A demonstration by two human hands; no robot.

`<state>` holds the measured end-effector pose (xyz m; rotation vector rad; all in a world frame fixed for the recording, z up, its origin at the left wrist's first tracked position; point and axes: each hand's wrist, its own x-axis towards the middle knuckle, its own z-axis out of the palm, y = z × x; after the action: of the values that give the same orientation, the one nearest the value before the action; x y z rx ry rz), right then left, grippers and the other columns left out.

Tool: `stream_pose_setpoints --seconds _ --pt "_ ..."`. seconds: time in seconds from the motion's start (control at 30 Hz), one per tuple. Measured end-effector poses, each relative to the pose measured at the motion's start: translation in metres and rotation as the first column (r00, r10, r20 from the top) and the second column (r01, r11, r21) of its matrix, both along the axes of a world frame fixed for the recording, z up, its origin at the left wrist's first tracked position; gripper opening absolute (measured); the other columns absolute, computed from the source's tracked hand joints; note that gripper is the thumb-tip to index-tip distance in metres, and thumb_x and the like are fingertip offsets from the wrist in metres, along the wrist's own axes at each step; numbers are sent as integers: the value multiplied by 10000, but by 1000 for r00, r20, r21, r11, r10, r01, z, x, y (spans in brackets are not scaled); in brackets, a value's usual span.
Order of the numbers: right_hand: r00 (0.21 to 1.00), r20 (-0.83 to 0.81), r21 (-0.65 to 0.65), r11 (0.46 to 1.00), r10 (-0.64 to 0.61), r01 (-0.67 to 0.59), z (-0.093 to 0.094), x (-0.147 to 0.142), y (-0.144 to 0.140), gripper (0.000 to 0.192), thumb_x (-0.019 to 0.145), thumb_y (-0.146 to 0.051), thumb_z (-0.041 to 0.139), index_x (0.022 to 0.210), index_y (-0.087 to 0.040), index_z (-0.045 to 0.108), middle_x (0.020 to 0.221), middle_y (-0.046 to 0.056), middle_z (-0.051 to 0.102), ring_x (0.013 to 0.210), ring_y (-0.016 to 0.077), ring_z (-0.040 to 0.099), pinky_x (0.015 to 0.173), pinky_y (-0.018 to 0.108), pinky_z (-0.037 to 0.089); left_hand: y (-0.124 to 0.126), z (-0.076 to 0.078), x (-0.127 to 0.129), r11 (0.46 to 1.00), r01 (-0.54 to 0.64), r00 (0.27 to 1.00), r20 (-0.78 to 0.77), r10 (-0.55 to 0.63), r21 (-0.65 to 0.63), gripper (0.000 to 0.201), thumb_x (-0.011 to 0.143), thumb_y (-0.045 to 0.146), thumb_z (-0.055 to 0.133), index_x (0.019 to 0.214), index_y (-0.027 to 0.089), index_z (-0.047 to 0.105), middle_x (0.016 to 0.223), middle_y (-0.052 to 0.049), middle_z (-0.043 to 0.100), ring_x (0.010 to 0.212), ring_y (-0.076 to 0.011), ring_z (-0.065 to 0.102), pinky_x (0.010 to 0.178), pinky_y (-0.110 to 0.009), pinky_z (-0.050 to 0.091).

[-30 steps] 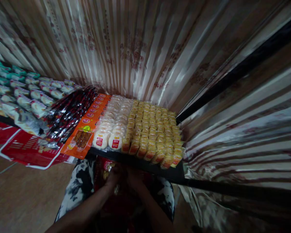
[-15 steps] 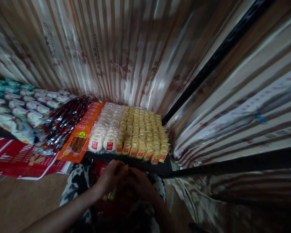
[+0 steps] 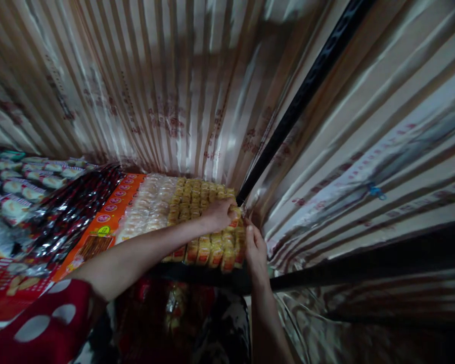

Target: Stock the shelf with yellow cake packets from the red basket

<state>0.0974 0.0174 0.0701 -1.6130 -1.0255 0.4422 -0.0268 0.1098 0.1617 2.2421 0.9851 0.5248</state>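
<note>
Left grip [image 3: 220, 214] holds a glossy yellow packet [image 3: 235, 219], seemingly red-labelled.

A snack shop or stall was suggested by yellow packs [image 3: 216, 250] and clear-wrapped white packs [image 3: 148, 199], set out in rows beside an orange packet [image 3: 117, 199] on a dark shelf [image 3: 189, 273] backed by striped sheeting [image 3: 167, 76].

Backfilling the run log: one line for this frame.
left hand: over yellow packets | right hand: at their right edge | grip: unclear | rest: white packets, orange pack leftward
</note>
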Motion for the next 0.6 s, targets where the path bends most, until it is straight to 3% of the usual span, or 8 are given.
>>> stream_pose_setpoints --seconds 0.1,0.27,0.4,0.6 --pt "994 78 -86 993 -77 83 -3 23 22 688 856 -604 257 1283 -117 490 1349 139 473 1281 226 384 1082 396 250 32 5 34 996 -68 997 -18 69 64 301 815 177 471 1092 142 585 1059 -63 659 961 -152 595 878 -256 440" --pt "992 126 -239 971 5 26 -6 40 46 785 850 -653 161 1362 -106 396 1455 121 320 1377 215 199 1123 388 139 71 -3 80 986 -128 989 -56 135 108 379 838 195 452 1207 145 519 1118 -81 643 1011 -152 597 890 -250 441" --pt "996 61 -386 922 73 -44 -17 42 53 815 811 -700 216 1361 -130 407 1410 119 396 1350 236 280 1114 408 179 85 -21 105 991 -91 990 -99 100 97 398 845 184 431 1234 158 514 1113 -90 651 1016 -160 607 882 -253 452" --pt "994 -5 -387 916 113 -106 -27 43 53 800 801 -705 253 1389 -173 362 1428 85 372 1339 227 305 1099 401 232 91 -44 130 996 -10 979 -200 29 92 361 817 173 494 1170 166 568 1095 -93 661 992 -174 620 845 -249 473"
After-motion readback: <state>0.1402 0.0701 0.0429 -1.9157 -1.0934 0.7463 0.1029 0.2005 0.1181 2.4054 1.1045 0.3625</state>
